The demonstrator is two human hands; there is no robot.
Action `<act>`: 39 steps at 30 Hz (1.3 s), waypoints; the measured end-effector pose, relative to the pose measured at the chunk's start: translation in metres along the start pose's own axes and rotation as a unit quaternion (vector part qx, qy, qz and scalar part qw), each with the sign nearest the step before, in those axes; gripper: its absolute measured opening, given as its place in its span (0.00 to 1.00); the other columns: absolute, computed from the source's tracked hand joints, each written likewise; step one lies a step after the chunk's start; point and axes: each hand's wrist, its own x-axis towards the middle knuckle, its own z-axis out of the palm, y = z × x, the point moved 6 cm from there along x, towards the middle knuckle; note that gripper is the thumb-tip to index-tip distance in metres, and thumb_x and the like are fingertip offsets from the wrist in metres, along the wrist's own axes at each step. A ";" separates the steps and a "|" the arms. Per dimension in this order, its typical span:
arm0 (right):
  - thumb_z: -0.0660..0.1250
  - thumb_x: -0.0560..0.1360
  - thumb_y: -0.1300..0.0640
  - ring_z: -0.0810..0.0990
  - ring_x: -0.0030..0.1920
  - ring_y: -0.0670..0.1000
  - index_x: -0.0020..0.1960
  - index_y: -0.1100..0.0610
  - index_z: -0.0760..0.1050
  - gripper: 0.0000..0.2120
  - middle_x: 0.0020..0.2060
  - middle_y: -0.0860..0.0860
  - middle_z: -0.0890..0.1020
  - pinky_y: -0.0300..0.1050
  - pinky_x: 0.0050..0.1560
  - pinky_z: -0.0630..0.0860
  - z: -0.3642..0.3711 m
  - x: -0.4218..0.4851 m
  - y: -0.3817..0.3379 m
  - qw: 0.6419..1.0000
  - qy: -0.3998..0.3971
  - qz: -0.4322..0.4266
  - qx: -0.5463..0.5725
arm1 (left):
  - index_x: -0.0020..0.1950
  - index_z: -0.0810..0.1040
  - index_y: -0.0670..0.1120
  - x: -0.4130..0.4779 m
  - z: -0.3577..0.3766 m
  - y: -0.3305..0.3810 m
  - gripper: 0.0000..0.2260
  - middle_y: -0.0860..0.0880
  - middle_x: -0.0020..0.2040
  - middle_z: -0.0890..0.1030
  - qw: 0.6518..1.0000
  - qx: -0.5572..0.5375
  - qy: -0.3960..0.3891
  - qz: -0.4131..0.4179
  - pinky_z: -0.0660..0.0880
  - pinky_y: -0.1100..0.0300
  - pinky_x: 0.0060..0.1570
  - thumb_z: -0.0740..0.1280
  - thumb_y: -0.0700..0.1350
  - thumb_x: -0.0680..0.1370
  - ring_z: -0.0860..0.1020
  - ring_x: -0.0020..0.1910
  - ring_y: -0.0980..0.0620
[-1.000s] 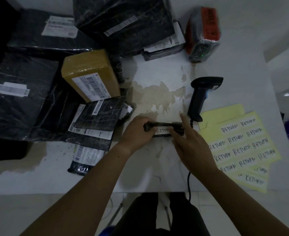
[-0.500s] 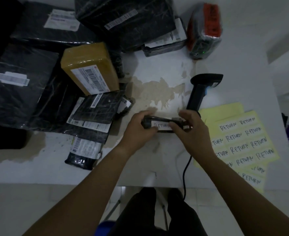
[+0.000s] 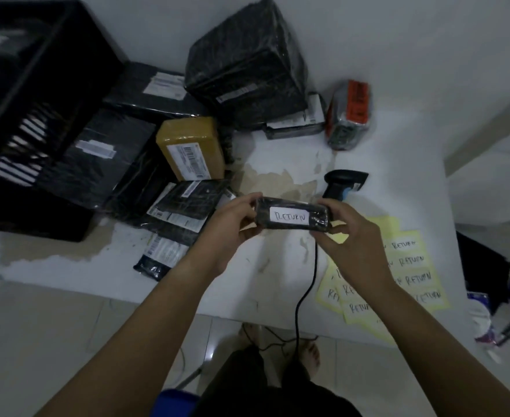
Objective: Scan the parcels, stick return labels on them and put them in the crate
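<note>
Left hand and right hand each grip one end of the small black parcel with curled fingers, white RETURN label facing up. It's held above the surface now, and it was lower half a sec ago. The scanner is just behind, and the black crate has come into view far left.

Only one word is actually coming through here: RETURN. It's showing in handwritten marker on the white sticker on the small black parcel. It's also repeating all over the stickers on the yellow sheets lying on the bench, with some copies cut off by an arm. The shipping labels on the tan box and the black mailers are showing barcodes, but the print is blurring out. Same deal with the orange tag.
</note>
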 end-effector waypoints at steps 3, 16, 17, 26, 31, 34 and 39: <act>0.76 0.72 0.58 0.82 0.49 0.41 0.67 0.49 0.76 0.24 0.55 0.43 0.83 0.41 0.52 0.81 -0.010 0.005 -0.017 1.000 0.002 -0.007 0.004 | 0.66 0.80 0.54 -0.016 -0.013 0.017 0.17 0.53 0.64 0.81 0.996 0.064 0.014 0.060 0.78 0.61 0.47 0.62 0.40 0.81 0.80 0.59 0.54; 0.78 0.69 0.60 0.81 0.49 0.39 0.55 0.35 0.75 0.26 0.50 0.32 0.81 0.33 0.46 0.78 0.094 0.069 -0.174 0.997 -0.042 -0.062 0.023 | 0.64 0.80 0.53 -0.120 -0.254 0.159 0.15 0.59 0.60 0.81 0.847 0.306 0.230 0.368 0.75 0.70 0.54 0.66 0.37 0.81 0.79 0.58 0.59; 0.78 0.68 0.59 0.81 0.48 0.39 0.56 0.36 0.76 0.25 0.50 0.33 0.81 0.34 0.46 0.79 0.113 0.076 -0.189 0.997 -0.047 -0.056 0.030 | 0.63 0.80 0.52 -0.123 -0.284 0.170 0.15 0.59 0.59 0.81 0.833 0.313 0.256 0.378 0.75 0.71 0.53 0.66 0.36 0.81 0.79 0.58 0.59; 0.76 0.71 0.59 0.82 0.44 0.36 0.58 0.45 0.75 0.20 0.48 0.39 0.83 0.28 0.41 0.77 0.288 0.158 -0.365 0.987 -0.078 -0.131 0.047 | 0.70 0.76 0.39 -0.071 -0.564 0.242 0.24 0.41 0.70 0.75 0.708 0.494 0.392 0.318 0.69 0.48 0.69 0.67 0.46 0.75 0.74 0.68 0.40; 0.78 0.68 0.56 0.79 0.43 0.38 0.56 0.51 0.75 0.19 0.44 0.39 0.80 0.30 0.44 0.76 0.384 0.209 -0.435 0.954 -0.158 -0.232 -0.104 | 0.77 0.66 0.37 -0.016 -0.650 0.255 0.28 0.33 0.74 0.69 0.682 0.590 0.376 0.211 0.72 0.37 0.63 0.64 0.42 0.78 0.72 0.68 0.31; 0.76 0.67 0.59 0.80 0.43 0.49 0.51 0.54 0.75 0.16 0.45 0.48 0.82 0.50 0.44 0.80 0.443 0.238 -0.444 0.922 -0.202 -0.252 -0.214 | 0.76 0.71 0.43 -0.005 -0.683 0.251 0.29 0.41 0.74 0.73 0.681 0.616 0.356 0.175 0.77 0.43 0.53 0.66 0.33 0.74 0.80 0.60 0.34; 0.74 0.68 0.63 0.80 0.42 0.55 0.50 0.60 0.73 0.14 0.45 0.56 0.81 0.47 0.39 0.76 0.533 0.278 -0.429 0.884 -0.270 -0.198 -0.327 | 0.72 0.76 0.47 -0.008 -0.714 0.239 0.24 0.51 0.72 0.75 0.716 0.549 0.329 0.278 0.75 0.46 0.64 0.64 0.30 0.78 0.80 0.64 0.42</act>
